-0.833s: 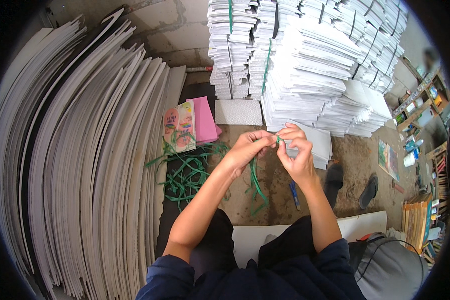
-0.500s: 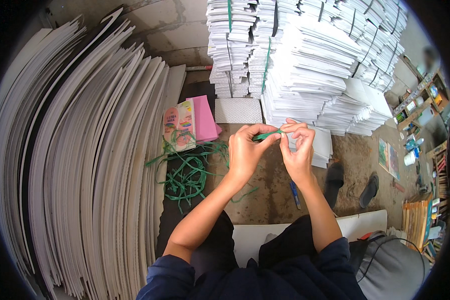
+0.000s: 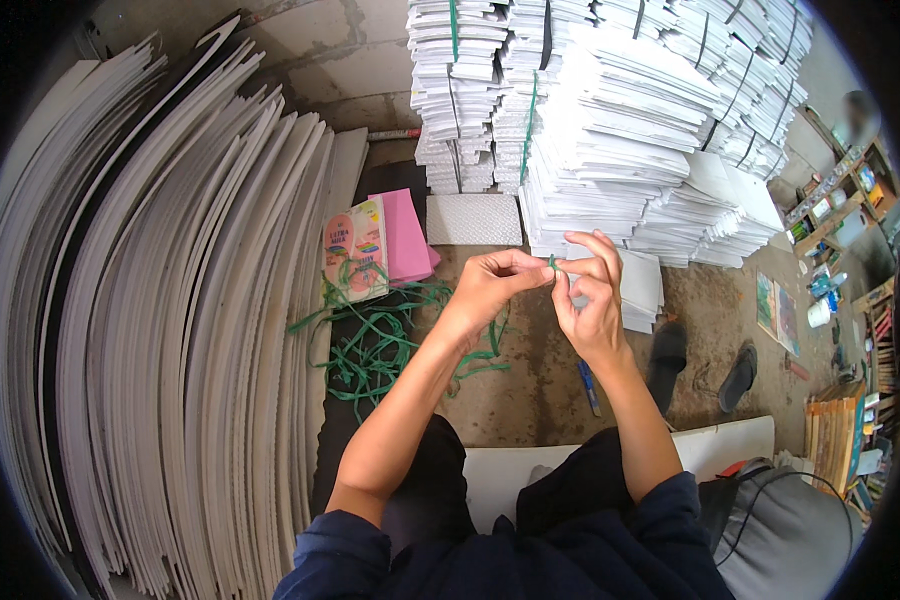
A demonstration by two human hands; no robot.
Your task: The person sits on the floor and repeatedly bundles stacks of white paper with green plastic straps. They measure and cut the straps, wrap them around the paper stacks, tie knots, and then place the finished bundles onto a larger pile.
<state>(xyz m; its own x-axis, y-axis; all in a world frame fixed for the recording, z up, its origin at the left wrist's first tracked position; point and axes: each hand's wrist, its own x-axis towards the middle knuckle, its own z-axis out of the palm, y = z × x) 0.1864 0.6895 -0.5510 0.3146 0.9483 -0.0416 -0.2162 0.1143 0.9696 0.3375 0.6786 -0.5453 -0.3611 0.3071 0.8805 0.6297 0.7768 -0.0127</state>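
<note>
I'm seeing the strip (image 3: 553, 263), a bit of green, being pinched between both hands above the floor (image 3: 530, 420). The left hand (image 3: 488, 292) is pressing thumb and forefinger together on it; its lower fingers are hiding behind, so I'm not making out their curl. The right hand (image 3: 594, 300) is holding the strip at thumb and forefinger, its other fingers bending loosely apart. Fingertips are covering most of the strip, so I cannot tell whether it is looping or knotting. More green is showing beside the left wrist; whether it is joining the same strip, I cannot tell.

To the left, a green tangle (image 3: 370, 345) is lying partly over a printed card (image 3: 353, 235), which is resting against pink sheets (image 3: 406, 235). Ahead, white stacks (image 3: 620, 140) are running out of view at the top, glaring too brightly for detail. At far left, boards (image 3: 200, 330) are fading into the dark rim.
</note>
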